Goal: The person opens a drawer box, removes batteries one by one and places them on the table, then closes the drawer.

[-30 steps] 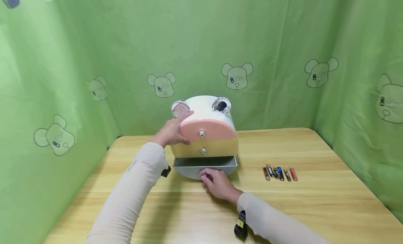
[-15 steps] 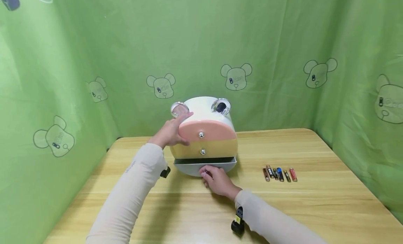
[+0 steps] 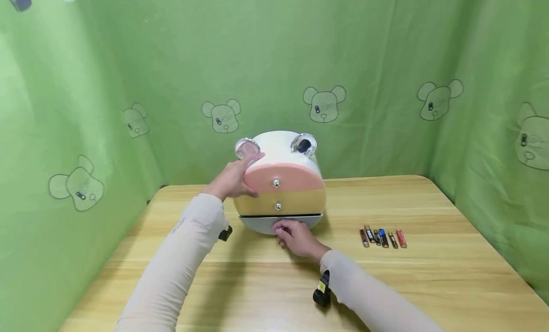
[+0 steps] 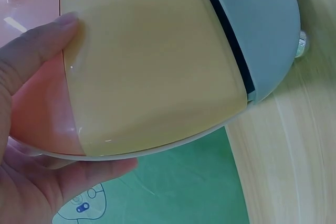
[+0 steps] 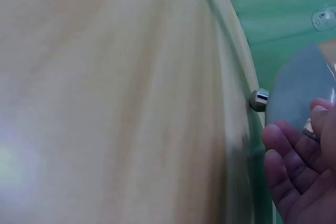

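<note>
A rounded desktop drawer box (image 3: 280, 145) with a white shell and two silver-rimmed round ears stands on the wooden table. Its pink top drawer (image 3: 296, 177) and yellow middle drawer (image 3: 300, 202) are closed, each with a silver knob. The grey bottom drawer (image 3: 253, 223) shows only a thin dark gap along its top edge. My left hand (image 3: 231, 179) grips the box's left side, thumb (image 4: 44, 43) across the front and fingers along the outer shell. With my right hand (image 3: 299, 238) I pinch the grey drawer's knob (image 5: 310, 128), mostly covered by the fingers.
Several small batteries (image 3: 383, 237) of different colours lie in a row on the table (image 3: 429, 275), right of the box. A green curtain (image 3: 274, 60) with bear-head prints surrounds the table at the back and sides.
The grey bottom drawer has slid inward from clearly open to a narrow gap, my right hand moving forward with it. My left hand keeps its grip on the box.
</note>
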A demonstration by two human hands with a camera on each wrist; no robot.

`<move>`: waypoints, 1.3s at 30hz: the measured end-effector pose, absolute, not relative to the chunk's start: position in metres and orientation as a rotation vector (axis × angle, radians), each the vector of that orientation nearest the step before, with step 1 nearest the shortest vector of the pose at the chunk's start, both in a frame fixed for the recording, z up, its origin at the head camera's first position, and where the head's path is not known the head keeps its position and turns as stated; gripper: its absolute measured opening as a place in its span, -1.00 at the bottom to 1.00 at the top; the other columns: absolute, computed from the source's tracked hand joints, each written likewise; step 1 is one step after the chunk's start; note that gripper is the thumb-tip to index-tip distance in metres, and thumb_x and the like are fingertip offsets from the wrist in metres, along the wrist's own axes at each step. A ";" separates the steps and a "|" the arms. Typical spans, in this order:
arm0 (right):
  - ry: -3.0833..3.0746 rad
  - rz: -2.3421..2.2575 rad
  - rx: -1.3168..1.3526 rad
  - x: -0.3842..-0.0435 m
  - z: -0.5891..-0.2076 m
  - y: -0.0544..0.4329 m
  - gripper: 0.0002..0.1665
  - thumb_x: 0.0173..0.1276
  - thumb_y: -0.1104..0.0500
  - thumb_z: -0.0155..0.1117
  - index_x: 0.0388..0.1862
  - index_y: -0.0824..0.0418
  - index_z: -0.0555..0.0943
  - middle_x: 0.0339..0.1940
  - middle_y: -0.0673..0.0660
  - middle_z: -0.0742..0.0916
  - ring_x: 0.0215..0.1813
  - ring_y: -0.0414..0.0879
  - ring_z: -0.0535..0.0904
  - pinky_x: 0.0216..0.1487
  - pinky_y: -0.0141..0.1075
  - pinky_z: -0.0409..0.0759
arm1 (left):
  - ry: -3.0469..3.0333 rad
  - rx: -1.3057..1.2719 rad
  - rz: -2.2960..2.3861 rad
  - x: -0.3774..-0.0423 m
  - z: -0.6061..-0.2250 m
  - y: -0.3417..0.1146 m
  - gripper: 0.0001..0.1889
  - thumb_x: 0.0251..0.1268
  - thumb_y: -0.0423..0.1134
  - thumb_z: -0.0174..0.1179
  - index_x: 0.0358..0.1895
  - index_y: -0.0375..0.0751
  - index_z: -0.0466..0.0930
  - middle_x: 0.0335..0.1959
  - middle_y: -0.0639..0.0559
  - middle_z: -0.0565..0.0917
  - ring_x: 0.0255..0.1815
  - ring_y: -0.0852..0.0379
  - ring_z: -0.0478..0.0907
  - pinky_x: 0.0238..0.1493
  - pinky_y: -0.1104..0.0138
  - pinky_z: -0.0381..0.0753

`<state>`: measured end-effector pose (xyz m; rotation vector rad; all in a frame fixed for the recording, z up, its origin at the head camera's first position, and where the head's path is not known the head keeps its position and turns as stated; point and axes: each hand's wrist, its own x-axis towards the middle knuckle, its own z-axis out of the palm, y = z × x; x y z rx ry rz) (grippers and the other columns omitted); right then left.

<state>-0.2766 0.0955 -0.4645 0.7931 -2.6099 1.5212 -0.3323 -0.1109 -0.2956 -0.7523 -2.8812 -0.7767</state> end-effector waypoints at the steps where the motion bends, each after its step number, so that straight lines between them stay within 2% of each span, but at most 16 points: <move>1: -2.619 1.531 0.801 -0.278 -0.464 0.097 -0.82 0.48 0.32 0.07 -0.10 0.29 0.63 -0.40 0.18 0.69 -0.38 0.01 0.63 -0.36 -0.32 0.65 | -2.881 -0.758 -0.779 -0.332 -0.296 -0.111 0.18 -0.33 -0.37 0.61 0.48 0.21 0.12 0.23 -0.22 0.48 0.07 -0.13 0.50 0.15 -0.01 0.51; 8: -2.633 1.651 0.959 -0.287 -0.456 0.100 -0.78 0.48 0.37 0.03 -0.06 0.42 0.60 -0.38 0.29 0.69 -0.36 0.10 0.66 -0.30 -0.21 0.71 | -2.872 -0.741 -0.782 -0.333 -0.296 -0.115 0.18 -0.33 -0.36 0.61 0.49 0.23 0.11 0.26 -0.24 0.45 0.04 -0.15 0.51 0.10 -0.02 0.54; 13: -2.673 1.728 1.031 -0.292 -0.454 0.104 -0.74 0.50 0.38 -0.03 0.00 0.46 0.56 -0.33 0.33 0.68 -0.30 0.14 0.66 -0.24 -0.17 0.72 | -2.876 -0.733 -0.820 -0.334 -0.296 -0.118 0.20 -0.33 -0.38 0.60 0.49 0.24 0.09 0.20 -0.25 0.49 -0.04 -0.13 0.55 0.02 0.00 0.59; 14: -2.678 1.727 1.030 -0.295 -0.458 0.105 -0.74 0.51 0.37 -0.03 0.01 0.43 0.57 -0.33 0.29 0.68 -0.30 0.09 0.66 -0.25 -0.21 0.72 | -2.876 -0.733 -0.827 -0.334 -0.296 -0.118 0.20 -0.32 -0.39 0.60 0.49 0.24 0.09 0.18 -0.25 0.49 -0.06 -0.13 0.55 0.01 0.01 0.60; 22: -2.611 1.793 0.945 -0.295 -0.464 0.098 -0.76 0.47 0.38 0.03 -0.02 0.45 0.59 -0.38 0.34 0.69 -0.35 0.12 0.66 -0.31 -0.18 0.72 | -2.876 -0.700 -0.863 -0.333 -0.298 -0.124 0.19 -0.35 -0.41 0.60 0.47 0.18 0.09 0.13 -0.24 0.52 -0.05 -0.14 0.56 0.06 0.00 0.57; 27: -2.631 1.804 0.933 -0.294 -0.461 0.102 -0.72 0.49 0.35 0.01 0.07 0.43 0.56 -0.37 0.32 0.69 -0.35 0.13 0.66 -0.31 -0.18 0.71 | -2.829 -0.649 -0.947 -0.334 -0.302 -0.122 0.16 -0.37 -0.39 0.61 0.44 0.18 0.12 0.12 -0.17 0.53 -0.01 -0.11 0.54 0.10 -0.01 0.53; 29: -2.679 1.724 0.945 -0.292 -0.455 0.105 -0.69 0.51 0.31 0.01 0.13 0.38 0.55 -0.36 0.28 0.70 -0.36 0.09 0.66 -0.32 -0.21 0.71 | -2.806 -0.624 -0.980 -0.333 -0.305 -0.122 0.16 -0.35 -0.38 0.61 0.44 0.19 0.12 0.17 -0.14 0.49 0.03 -0.11 0.52 0.12 -0.02 0.51; 32: -2.728 1.599 0.969 -0.286 -0.444 0.114 -0.67 0.50 0.26 0.05 0.16 0.31 0.55 -0.33 0.23 0.70 -0.33 0.03 0.66 -0.31 -0.27 0.69 | -2.762 -0.579 -1.042 -0.329 -0.310 -0.125 0.21 -0.30 -0.32 0.61 0.49 0.22 -0.01 0.30 -0.18 0.37 0.12 -0.18 0.45 0.15 -0.11 0.47; 36: -2.751 1.497 0.949 -0.276 -0.429 0.134 -0.72 0.46 0.23 0.12 0.07 0.31 0.58 -0.30 0.19 0.70 -0.29 0.01 0.66 -0.27 -0.28 0.69 | -2.705 -0.484 -1.128 -0.319 -0.321 -0.136 0.32 -0.21 -0.13 0.59 0.54 0.28 -0.28 0.49 -0.24 0.09 0.36 -0.29 0.21 0.30 -0.24 0.23; 39: -2.767 1.421 0.828 -0.270 -0.417 0.156 -0.79 0.43 0.20 0.16 -0.04 0.27 0.61 -0.31 0.16 0.69 -0.32 -0.01 0.63 -0.29 -0.23 0.68 | -2.697 -0.430 -1.128 -0.309 -0.331 -0.148 0.28 -0.11 0.01 0.53 0.55 0.25 -0.33 0.55 -0.18 -0.06 0.47 -0.28 0.02 0.36 -0.25 0.07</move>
